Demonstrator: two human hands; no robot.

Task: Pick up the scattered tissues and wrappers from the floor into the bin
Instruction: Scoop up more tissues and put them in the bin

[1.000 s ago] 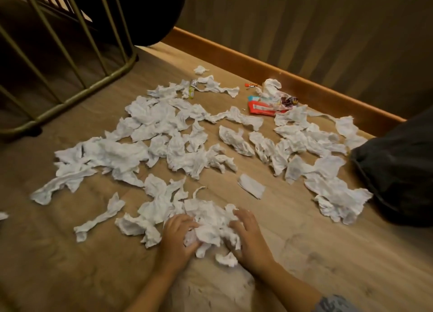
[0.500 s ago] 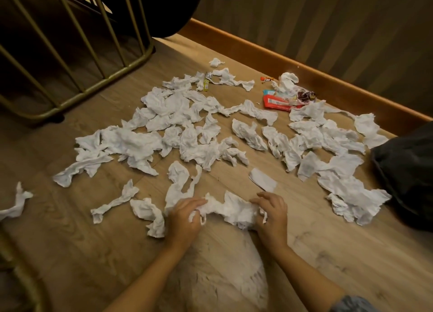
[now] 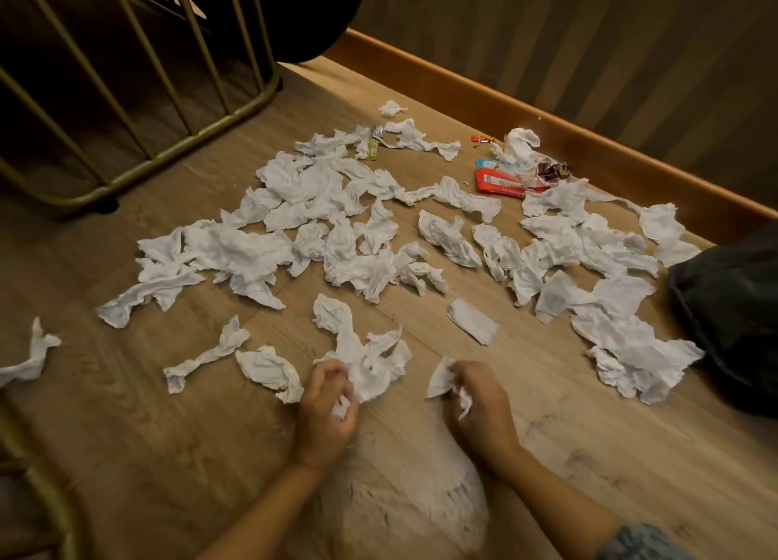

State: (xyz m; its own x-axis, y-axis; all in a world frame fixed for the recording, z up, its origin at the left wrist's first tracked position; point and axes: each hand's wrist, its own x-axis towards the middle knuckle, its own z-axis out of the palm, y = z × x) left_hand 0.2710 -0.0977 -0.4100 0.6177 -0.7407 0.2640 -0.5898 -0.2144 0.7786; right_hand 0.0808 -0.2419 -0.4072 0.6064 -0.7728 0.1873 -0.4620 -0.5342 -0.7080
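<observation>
Left hand (image 3: 326,408): fingers curled round a tissue wad (image 3: 370,361)
Right hand (image 3: 475,395): clutching a small tissue scrap (image 3: 440,376)
Risk: loose tails could tear or slip free when lifted

Dim, warm indoor light, soft shadows, slight softness throughout, and wide-angle bending at the edges.

Tissues (image 3: 370,243) strewn on floor (image 3: 147,433); wrappers (image 3: 505,182) behind.
</observation>
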